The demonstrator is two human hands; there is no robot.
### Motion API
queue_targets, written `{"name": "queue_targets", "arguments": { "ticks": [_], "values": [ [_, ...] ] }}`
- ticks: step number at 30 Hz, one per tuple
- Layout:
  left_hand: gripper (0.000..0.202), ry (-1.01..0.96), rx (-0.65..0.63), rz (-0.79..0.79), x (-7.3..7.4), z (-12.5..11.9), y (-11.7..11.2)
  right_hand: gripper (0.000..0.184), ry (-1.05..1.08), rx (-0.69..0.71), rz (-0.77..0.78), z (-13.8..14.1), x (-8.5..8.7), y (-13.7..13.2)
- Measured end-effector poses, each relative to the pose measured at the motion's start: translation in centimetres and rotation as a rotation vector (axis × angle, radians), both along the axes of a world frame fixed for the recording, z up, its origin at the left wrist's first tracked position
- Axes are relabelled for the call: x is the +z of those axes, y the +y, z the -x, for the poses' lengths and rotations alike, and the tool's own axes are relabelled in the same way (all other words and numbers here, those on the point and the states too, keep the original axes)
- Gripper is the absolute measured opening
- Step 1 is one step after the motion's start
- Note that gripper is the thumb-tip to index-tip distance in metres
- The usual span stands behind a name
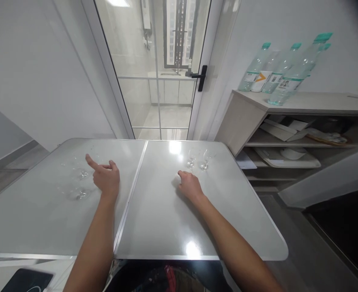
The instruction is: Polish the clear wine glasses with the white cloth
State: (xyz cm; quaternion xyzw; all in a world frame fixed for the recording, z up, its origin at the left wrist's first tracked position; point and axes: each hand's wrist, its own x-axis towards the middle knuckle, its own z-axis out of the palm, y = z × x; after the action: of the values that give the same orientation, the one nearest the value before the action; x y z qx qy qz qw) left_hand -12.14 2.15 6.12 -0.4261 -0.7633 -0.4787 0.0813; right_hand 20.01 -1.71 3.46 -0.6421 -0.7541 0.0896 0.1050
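Note:
My left hand [106, 177] hovers over the left part of the table, index finger and thumb spread apart and nothing between them. Beside it on the left are two clear glasses, a farther glass [83, 174] and a nearer glass [82, 194]; their see-through outlines are hard to make out. My right hand [191, 185] is closed round a small white object [178, 177], mostly hidden by the fingers, its kind unclear. Just beyond that hand, two small clear glasses with rounded lower parts, one glass [191, 163] and another glass [204, 164], stand side by side.
The glossy white table [154, 227] has a metal seam down its middle. Several plastic bottles [284, 83] with green caps stand on a shelf unit [251, 101] at the right. A glass door [172, 93] lies behind the table. A dark device [28, 280] is at bottom left.

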Motion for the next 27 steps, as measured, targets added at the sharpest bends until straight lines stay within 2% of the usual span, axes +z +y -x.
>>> {"name": "queue_targets", "arguments": {
  "ticks": [3, 9, 12, 15, 18, 20, 21, 24, 26, 27],
  "values": [
    [0.080, -0.019, 0.043, 0.052, -0.1, 1.3, 0.4, 0.028, -0.004, 0.033, 0.032, 0.4, -0.1, -0.2],
    [0.042, 0.027, 0.075, 0.106, -0.8, 2.6, 1.0, 0.027, 0.005, 0.076, 0.063, 0.4, -0.2, -0.2],
    [0.019, 0.066, 0.020, 0.056, -0.8, 2.4, 0.9, 0.035, 0.100, 0.104, 0.059, 0.3, -0.5, -0.3],
    [0.010, 0.058, -0.215, -0.068, -0.8, 1.3, 0.9, 0.054, 0.355, 0.157, -0.023, 0.5, -0.7, -0.4],
    [0.020, -0.163, -0.646, -0.118, -1.3, -0.8, 0.7, 0.061, 0.653, 0.181, -0.109, 1.1, -0.7, -0.8],
    [0.028, -0.381, -0.950, -0.076, -2.0, -2.7, 0.3, 0.058, 0.832, 0.165, -0.036, 1.6, -0.7, -1.0],
    [0.031, -0.469, -1.055, -0.070, -2.3, -3.8, 0.1, 0.056, 0.910, 0.153, 0.045, 1.9, -0.8, -1.1],
    [0.031, -0.633, -1.234, -0.088, -3.4, -6.9, -0.8, 0.041, 1.106, 0.130, 0.301, 2.7, -1.4, -1.2],
    [0.028, -0.717, -1.269, -0.110, -4.1, -8.6, -1.3, 0.029, 1.228, 0.102, 0.363, 3.1, -1.9, -1.0],
    [0.033, -0.757, -1.273, -0.114, -4.4, -9.3, -1.5, 0.027, 1.284, 0.081, 0.369, 3.2, -2.1, -0.9]
  ]
}}
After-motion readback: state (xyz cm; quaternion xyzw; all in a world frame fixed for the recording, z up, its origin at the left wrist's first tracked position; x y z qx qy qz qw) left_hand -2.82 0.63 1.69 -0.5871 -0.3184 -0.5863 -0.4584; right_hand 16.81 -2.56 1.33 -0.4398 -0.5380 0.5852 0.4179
